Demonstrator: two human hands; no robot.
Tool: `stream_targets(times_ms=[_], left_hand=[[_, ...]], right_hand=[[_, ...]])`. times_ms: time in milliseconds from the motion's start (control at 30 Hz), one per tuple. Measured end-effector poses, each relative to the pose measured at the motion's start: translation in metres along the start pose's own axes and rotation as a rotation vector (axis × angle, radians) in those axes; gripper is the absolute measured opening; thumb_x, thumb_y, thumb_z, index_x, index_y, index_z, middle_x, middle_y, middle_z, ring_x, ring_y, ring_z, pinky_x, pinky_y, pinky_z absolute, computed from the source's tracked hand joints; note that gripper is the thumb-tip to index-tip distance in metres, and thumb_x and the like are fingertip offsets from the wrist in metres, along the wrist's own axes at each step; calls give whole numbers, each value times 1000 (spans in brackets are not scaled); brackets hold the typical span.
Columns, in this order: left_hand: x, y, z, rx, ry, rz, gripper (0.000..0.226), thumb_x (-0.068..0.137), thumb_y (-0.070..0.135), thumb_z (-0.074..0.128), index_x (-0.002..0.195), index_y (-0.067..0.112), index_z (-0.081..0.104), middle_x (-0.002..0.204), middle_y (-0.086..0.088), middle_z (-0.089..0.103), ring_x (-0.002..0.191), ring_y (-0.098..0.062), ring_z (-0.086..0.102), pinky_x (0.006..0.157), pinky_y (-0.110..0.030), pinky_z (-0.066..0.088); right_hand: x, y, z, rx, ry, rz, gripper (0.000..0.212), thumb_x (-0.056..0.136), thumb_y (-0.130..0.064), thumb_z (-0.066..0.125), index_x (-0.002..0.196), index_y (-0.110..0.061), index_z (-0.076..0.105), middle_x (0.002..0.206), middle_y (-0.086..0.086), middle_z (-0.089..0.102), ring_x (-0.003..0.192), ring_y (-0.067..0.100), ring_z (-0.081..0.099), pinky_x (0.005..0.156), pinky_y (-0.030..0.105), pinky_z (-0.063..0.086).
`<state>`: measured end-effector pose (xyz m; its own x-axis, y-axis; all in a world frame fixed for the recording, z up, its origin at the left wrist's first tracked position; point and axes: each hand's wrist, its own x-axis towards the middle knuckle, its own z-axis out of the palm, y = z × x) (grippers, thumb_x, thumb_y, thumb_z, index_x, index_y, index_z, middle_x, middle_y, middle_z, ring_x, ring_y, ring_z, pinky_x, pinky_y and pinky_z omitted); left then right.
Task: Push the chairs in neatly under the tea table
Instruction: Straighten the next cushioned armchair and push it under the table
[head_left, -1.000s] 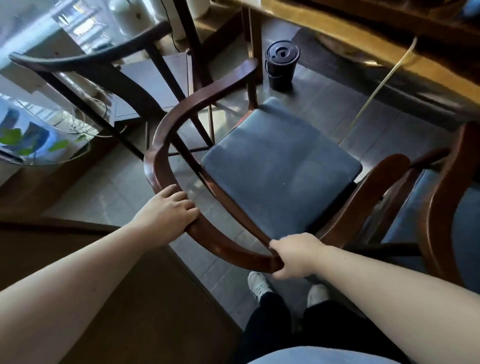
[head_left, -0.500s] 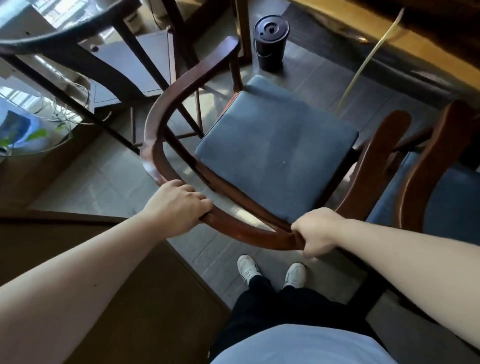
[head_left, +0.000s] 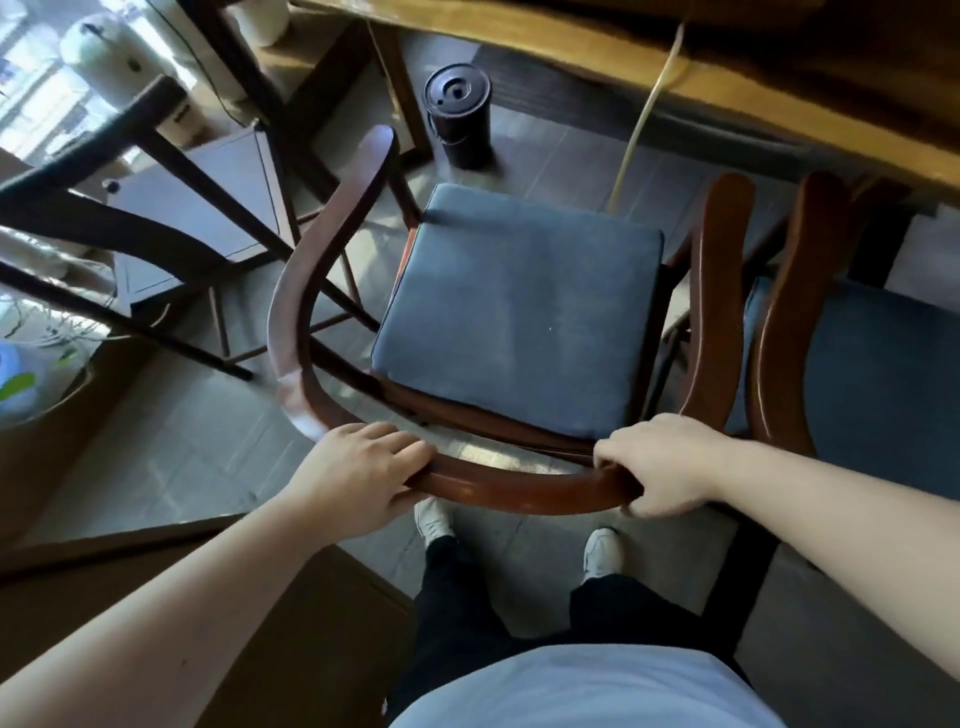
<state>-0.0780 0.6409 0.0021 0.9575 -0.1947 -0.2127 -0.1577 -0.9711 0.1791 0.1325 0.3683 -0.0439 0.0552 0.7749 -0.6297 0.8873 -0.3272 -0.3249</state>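
Observation:
A reddish-brown wooden armchair (head_left: 306, 291) with a blue seat cushion (head_left: 519, 312) stands in front of me, facing the tea table (head_left: 779, 98) whose long wooden edge crosses the top right. My left hand (head_left: 358, 478) grips the curved back rail at its left bend. My right hand (head_left: 660, 467) is closed around the same rail at its right end. A second armchair (head_left: 789, 322) of the same kind, also blue-cushioned, sits right beside it on the right, arms nearly touching.
A dark cylindrical bin (head_left: 457, 114) stands on the tiled floor just ahead of the chair, near a table leg (head_left: 400, 98). A cream hose (head_left: 644, 114) hangs from the table. A dark-framed chair (head_left: 130, 208) is at left. A brown cabinet (head_left: 156, 597) is by my left arm.
The chair has swung round to face the table squarely and now sits closer to the second chair. Both hands kept their grip on the back rail.

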Motion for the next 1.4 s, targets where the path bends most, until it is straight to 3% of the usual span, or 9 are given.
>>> stream_targets(times_ms=[133, 300, 400, 600, 800, 933, 1100, 1233, 1400], left_hand=[[-23, -63, 2, 43, 38, 18, 42, 85, 54, 45, 102, 20, 61, 94, 3, 70, 89, -22, 65, 81, -39, 54], [-12, -99, 6, -88, 44, 135, 45, 84, 58, 46, 91, 19, 67, 82, 5, 71, 76, -21, 67, 64, -33, 57], [-7, -112, 8, -74, 34, 273, 40, 86, 54, 47, 87, 20, 68, 74, 7, 70, 66, -19, 66, 51, -30, 54], [5, -152, -5, -48, 10, 359, 38, 85, 48, 46, 85, 16, 68, 72, 3, 69, 64, -22, 65, 49, -34, 53], [27, -210, -25, -32, 66, 380, 44, 83, 55, 44, 84, 18, 69, 71, 3, 69, 62, -22, 65, 49, -28, 53], [40, -237, -29, -42, 68, 379, 62, 92, 62, 23, 88, 20, 69, 72, 4, 68, 64, -20, 65, 55, -28, 54], [44, -247, -28, -70, 46, 370, 52, 91, 59, 31, 92, 24, 69, 79, 8, 70, 71, -16, 66, 65, -27, 54], [46, -244, -27, -53, 16, 365, 32, 84, 50, 49, 89, 25, 68, 78, 10, 70, 70, -14, 66, 64, -25, 53], [62, -225, -27, -49, 30, 368, 32, 84, 50, 50, 80, 22, 66, 64, 6, 66, 59, -21, 63, 51, -29, 52]], right_hand=[[-2, -48, 10, 291, 257, 43, 49, 69, -52, 58, 114, -34, 55, 110, -12, 63, 101, 12, 59, 86, 33, 49], [9, -93, 24, 419, 558, 187, 41, 70, -28, 80, 109, -24, 68, 109, -5, 72, 100, 20, 65, 87, 39, 52], [13, -101, 24, 414, 658, 270, 39, 62, -21, 88, 98, -19, 74, 96, 0, 76, 87, 26, 70, 79, 44, 55], [37, -119, 12, 408, 755, 358, 30, 60, -20, 82, 90, -19, 75, 89, -2, 76, 82, 27, 69, 76, 44, 56], [79, -133, -19, 383, 731, 417, 31, 69, -34, 76, 99, -25, 72, 94, -2, 75, 87, 29, 68, 77, 43, 55], [95, -129, -31, 364, 656, 384, 30, 73, -38, 69, 100, -24, 69, 97, -2, 74, 91, 27, 66, 79, 40, 52], [98, -116, -42, 278, 571, 282, 26, 77, -39, 68, 96, -22, 66, 90, -1, 72, 86, 26, 66, 67, 39, 54], [96, -113, -43, 279, 465, 272, 33, 83, -43, 55, 108, -23, 61, 104, 0, 71, 98, 26, 65, 76, 41, 53], [78, -92, -50, 301, 444, 381, 38, 82, -47, 50, 112, -28, 63, 109, -6, 71, 102, 19, 64, 83, 38, 52]])
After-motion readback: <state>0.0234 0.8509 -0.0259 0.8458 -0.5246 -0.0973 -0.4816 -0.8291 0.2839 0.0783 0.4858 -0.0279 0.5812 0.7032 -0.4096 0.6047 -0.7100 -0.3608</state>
